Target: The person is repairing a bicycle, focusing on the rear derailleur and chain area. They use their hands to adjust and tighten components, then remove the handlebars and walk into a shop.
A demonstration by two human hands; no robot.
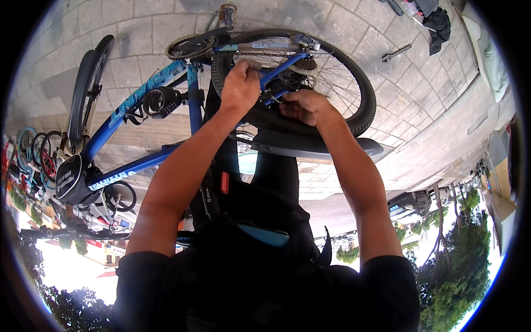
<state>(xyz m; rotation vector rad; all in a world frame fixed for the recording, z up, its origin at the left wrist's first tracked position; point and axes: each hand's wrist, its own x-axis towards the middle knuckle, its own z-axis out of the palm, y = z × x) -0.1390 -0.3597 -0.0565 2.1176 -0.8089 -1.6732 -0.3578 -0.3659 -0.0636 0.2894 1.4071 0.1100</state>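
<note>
A blue bicycle frame (pixel 105 135) lies across the view, with its knobby rear tyre (pixel 366 91) beyond my hands. My left hand (pixel 241 87) is closed beside the blue rear stays, its fingers curled; whatever they grip is hidden. At the other side of the stays, my right hand (pixel 306 106) has thumb and fingers pressed together by a small metal part near the rim. That part is too small to name. The rear sprockets (pixel 305 67) and the chain (pixel 260 54) show just past my hands. A long black mudguard (pixel 326 145) runs beneath my right wrist.
A wrench (pixel 396 53) lies on the paving at the far right, near a black cloth or bag (pixel 438 32). A coiled black cable lock (pixel 160 102) hangs on the frame. The crank's pedal (pixel 227 14) sticks out at the top. Other bicycles (pixel 41 152) stand at left.
</note>
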